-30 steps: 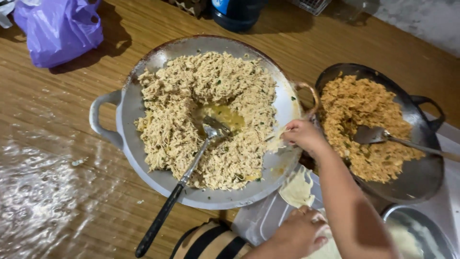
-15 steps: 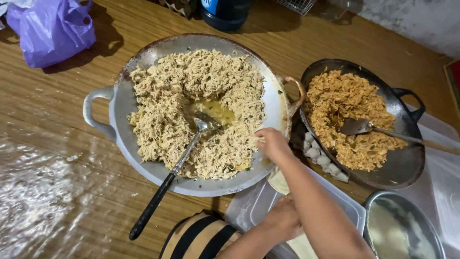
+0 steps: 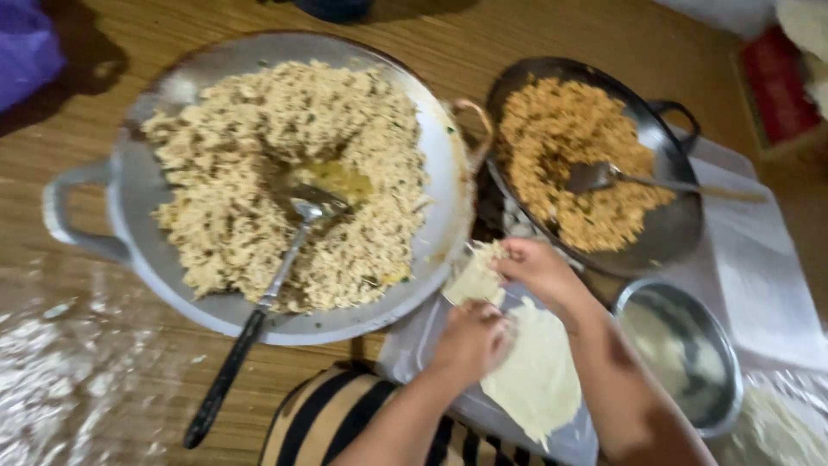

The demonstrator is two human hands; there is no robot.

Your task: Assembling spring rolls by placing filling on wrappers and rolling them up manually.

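A thin pale wrapper (image 3: 535,371) is seen lying flat on a clear plastic tray (image 3: 414,349) near the front edge of the wooden tabletop (image 3: 103,345). One end of it is lifted, and a small heap of shredded filling (image 3: 476,274) is held there between the two hands. The right hand (image 3: 539,272) is pinched on the top of that raised end, its grip clamped on wrapper and filling together. The left hand (image 3: 470,341) is pressed down on the wrapper just below, fingers curled; whether its grip is closed on the sheet or only resting on it cannot be told through the blur.

Toward the left side of the tabletop a large grey pan (image 3: 129,250) is set, heaped with pale shredded filling, and a long spoon (image 3: 259,302) is left lying in it. Toward the right, a dark pan (image 3: 664,233) of orange-brown filling is placed, with a second spoon (image 3: 604,177) in it. A small metal bowl (image 3: 690,354) is stood beside the tray.

As judged from this view, the work is at an early stage: filling has been placed on one wrapper and folding is just under way. No finished rolls can be made out, and both pans remain well filled.
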